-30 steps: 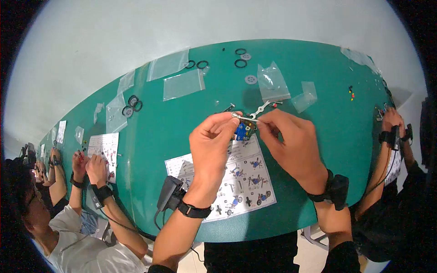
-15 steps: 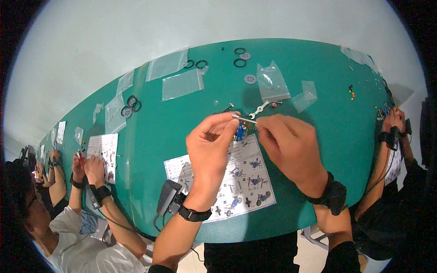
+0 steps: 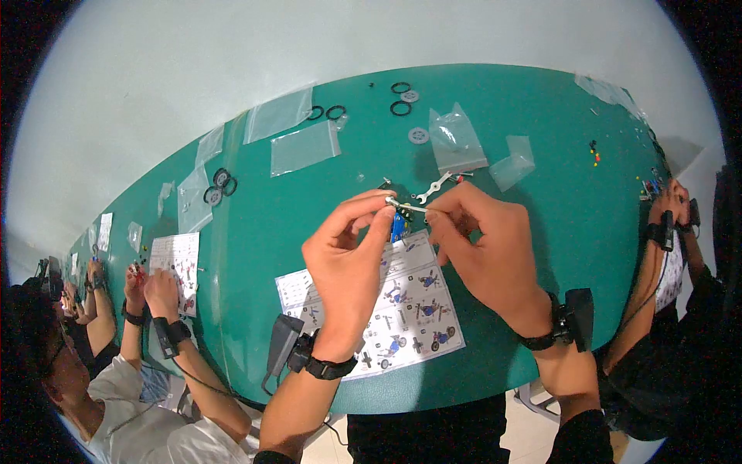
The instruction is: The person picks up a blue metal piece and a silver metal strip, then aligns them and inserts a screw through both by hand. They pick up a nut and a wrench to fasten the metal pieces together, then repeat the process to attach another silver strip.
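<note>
Between my hands is a thin silver rod (image 3: pixel 413 208) with a thicker end, possibly a long bolt. My left hand (image 3: pixel 345 255) pinches that thicker end between thumb and forefinger. At the other end, the fingertips of my right hand (image 3: pixel 491 251) are closed on the rod. Below and behind it lies a blue part (image 3: pixel 399 228) with small dark pieces around it, partly hidden by my hands. A printed instruction sheet (image 3: pixel 421 332) is under my hands. Just beyond them rests a small silver wrench (image 3: pixel 433 187).
Grey wheels (image 3: pixel 418 136), black tyre rings (image 3: pixel 400 108) and clear plastic bags (image 3: pixel 457 139) are spread over the green table (image 3: pixel 263 255). Co-workers sit at both sides; one on the left holds a small red part (image 3: pixel 136 271) over another sheet (image 3: pixel 176 259).
My right hand has turned, with its fingers now more open to view around the rod's end. Both hands have shifted slightly left, still holding the rod.
</note>
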A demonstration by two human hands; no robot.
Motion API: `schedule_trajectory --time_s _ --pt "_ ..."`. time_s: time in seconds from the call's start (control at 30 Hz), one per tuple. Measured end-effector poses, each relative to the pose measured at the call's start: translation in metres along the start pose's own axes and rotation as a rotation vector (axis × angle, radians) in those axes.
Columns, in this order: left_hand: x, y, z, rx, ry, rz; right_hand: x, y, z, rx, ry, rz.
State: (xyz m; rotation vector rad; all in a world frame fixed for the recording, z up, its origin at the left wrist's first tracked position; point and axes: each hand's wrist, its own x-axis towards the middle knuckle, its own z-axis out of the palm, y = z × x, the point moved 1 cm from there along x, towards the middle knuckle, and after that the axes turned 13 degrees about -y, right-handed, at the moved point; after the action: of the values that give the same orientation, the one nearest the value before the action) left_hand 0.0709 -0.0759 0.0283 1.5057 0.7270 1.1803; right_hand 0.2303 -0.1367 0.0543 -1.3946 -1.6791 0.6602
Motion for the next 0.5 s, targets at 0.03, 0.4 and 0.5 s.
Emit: schedule_trajectory --time_s 0.03,0.4,0.5 --pt "-0.001 0.0 0.0 0.016 -0.003 0.012 0.0 0.0 0.0 0.051 -0.013 0.053" --pt "-0.003 0.0 -0.002 0.172 0.013 0.118 -0.004 -0.008 0.013 -0.204 0.075 -0.114" --pt "-0.004 0.005 -0.001 0.253 0.002 0.202 -0.005 -0.008 0.012 0.022 0.015 -0.005"
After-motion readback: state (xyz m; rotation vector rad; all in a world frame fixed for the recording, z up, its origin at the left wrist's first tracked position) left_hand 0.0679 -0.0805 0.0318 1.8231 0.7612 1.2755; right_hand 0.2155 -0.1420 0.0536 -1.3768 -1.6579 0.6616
